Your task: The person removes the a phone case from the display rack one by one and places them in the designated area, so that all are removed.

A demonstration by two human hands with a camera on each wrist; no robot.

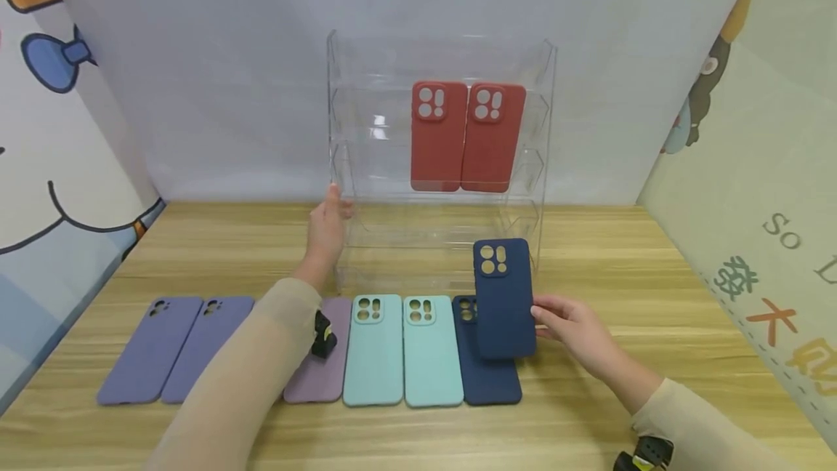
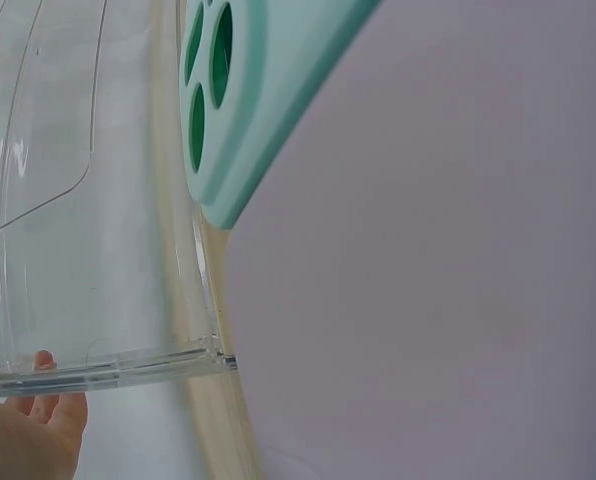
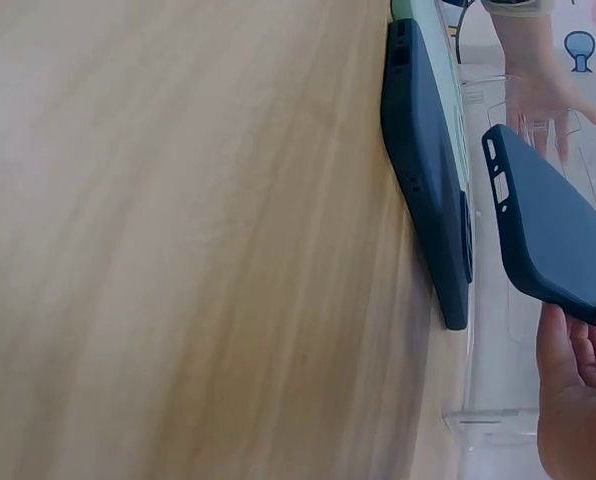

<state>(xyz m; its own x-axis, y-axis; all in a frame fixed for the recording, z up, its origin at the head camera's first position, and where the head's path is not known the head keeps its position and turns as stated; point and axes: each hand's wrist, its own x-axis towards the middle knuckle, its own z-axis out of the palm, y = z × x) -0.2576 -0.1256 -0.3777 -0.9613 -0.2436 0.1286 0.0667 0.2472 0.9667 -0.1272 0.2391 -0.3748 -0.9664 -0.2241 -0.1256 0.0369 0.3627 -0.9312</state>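
Observation:
My right hand (image 1: 572,325) pinches a dark blue phone case (image 1: 503,304) by its right edge. The case is raised and tilted, overlapping a second dark blue case (image 1: 490,384) on the table. A clear tiered display stand (image 1: 386,238) rises behind, with two red phone cases (image 1: 437,147) side by side on an upper tier. My left hand (image 1: 325,231) holds the stand's left side panel, its fingertips at the panel edge in the left wrist view. In the right wrist view the raised case (image 3: 558,225) shows its cutout end, fingers along its lower edge.
In a row on the wooden table (image 1: 588,238) lie two mint cases (image 1: 373,358), a mauve case (image 1: 333,376) partly behind my left sleeve, and two violet-blue cases (image 1: 150,355) at the left. Printed panels (image 1: 752,187) flank the table, with a white backdrop behind.

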